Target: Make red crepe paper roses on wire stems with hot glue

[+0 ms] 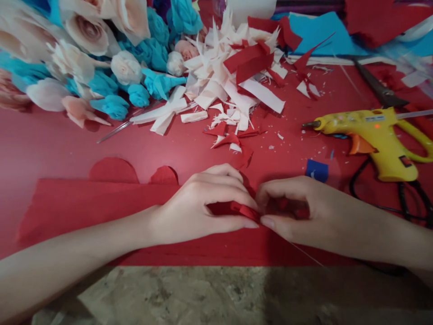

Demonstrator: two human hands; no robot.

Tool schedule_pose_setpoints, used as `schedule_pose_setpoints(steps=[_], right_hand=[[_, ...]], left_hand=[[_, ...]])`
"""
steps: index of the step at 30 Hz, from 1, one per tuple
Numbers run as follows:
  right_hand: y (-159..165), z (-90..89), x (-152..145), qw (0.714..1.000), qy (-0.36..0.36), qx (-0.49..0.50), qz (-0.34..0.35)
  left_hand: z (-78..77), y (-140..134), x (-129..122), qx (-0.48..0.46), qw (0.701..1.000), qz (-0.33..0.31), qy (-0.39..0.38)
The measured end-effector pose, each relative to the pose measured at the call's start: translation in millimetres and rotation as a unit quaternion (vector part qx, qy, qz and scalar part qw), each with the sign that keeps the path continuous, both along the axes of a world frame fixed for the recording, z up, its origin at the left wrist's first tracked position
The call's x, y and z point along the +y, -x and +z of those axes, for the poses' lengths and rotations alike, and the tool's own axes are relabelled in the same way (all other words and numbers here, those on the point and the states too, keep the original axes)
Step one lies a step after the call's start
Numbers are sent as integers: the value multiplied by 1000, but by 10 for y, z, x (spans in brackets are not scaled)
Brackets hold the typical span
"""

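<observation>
My left hand (pixel 206 198) is closed, pinching a small folded piece of red crepe paper (pixel 246 211) between thumb and fingers. From the other side, my right hand (pixel 304 207) pinches the end of the same piece, its thumb and fingertips close to the left ones. A thin pale strand hangs down to the right of the fingers. Beneath my left hand and forearm lies a wide red crepe paper sheet (pixel 84 203). Two rounded red paper cutouts, one larger (pixel 113 170) and one smaller (pixel 164 175), show at its far edge.
A yellow glue gun (pixel 368 128) with a lit orange light lies at right, its black cord trailing. Scissors (pixel 382 88) rest behind it. Paper scraps (pixel 230 72) are heaped at the back centre. Paper flowers (pixel 126 67) fill the back left. A blue scrap (pixel 317 170) lies near my right hand.
</observation>
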State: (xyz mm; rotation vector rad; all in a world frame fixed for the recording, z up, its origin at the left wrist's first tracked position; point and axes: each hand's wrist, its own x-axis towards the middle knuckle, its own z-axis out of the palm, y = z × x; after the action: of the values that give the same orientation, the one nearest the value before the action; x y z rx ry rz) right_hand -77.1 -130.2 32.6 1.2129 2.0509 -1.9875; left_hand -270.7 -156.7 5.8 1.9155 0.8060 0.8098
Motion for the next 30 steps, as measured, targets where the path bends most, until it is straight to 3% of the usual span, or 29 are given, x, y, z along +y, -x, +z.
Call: schedule_pose_setpoints(steps=[20, 26, 30], right_hand=[[-19, 95, 96, 999, 0, -22, 35], [-51, 77, 110, 997, 55, -8, 54], [-25, 78, 106, 994, 110, 6, 26]], left_hand=[[-5, 16, 4, -22, 1000, 10, 19], [5, 10, 5, -27, 999, 23, 10], [9, 11, 9, -27, 999, 23, 7]])
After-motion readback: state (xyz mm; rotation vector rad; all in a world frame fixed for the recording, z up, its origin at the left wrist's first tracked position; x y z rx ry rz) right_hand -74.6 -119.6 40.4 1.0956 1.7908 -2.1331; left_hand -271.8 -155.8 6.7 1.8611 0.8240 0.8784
